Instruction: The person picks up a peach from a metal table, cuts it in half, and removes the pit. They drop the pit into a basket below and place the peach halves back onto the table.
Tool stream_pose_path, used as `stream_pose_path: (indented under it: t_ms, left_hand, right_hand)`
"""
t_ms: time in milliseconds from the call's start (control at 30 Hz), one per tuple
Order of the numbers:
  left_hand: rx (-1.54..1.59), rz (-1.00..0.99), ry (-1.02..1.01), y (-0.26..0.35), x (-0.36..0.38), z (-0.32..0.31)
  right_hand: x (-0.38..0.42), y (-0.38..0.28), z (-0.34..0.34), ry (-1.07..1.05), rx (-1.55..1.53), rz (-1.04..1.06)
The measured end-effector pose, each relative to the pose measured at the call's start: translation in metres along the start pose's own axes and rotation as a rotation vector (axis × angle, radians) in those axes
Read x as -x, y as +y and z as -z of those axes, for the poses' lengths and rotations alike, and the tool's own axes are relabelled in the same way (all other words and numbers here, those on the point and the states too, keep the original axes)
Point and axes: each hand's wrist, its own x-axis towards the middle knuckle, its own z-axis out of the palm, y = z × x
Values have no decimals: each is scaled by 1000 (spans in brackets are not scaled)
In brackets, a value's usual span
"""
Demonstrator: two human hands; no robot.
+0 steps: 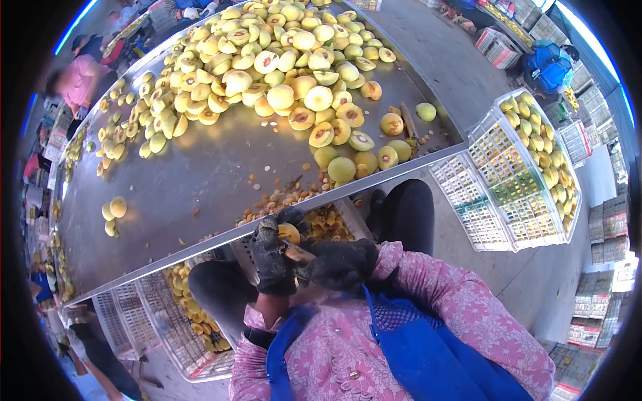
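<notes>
My left hand (271, 259), in a dark work glove, is closed around a yellow peach (289, 232) just below the table's front edge. My right hand (341, 262), gloved too, is closed on a small tool with a brown wooden handle (299, 253), its end against or close to the peach. The tool's working end is hidden. Under my hands, a crate holds cut yellow fruit pieces (328, 224). Just beyond them, brown pits and scraps (287, 199) lie along the edge of the metal table (221, 160).
A large heap of halved peaches (267, 67) covers the table's far side. White crates (498, 170) stand right, one full of fruit. Another crate of cut pieces (190, 307) stands by my left knee. A stick-like brown piece (407, 120) lies near the right corner. Other people work around.
</notes>
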Motion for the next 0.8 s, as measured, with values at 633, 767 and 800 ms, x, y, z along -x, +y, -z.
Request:
stream_pose_path:
  t_ms: [633,767,800]
  left_hand:
    - [185,196,-37,9,7,12]
    - [367,89,155,5,-6,15]
    - [560,51,232,6,-16,24]
  right_hand:
    - [-7,89,-68,330,-586,-130]
    - [-25,0,-24,109,-1082,-147]
    - [-24,-13,-18,104,-1058,-202]
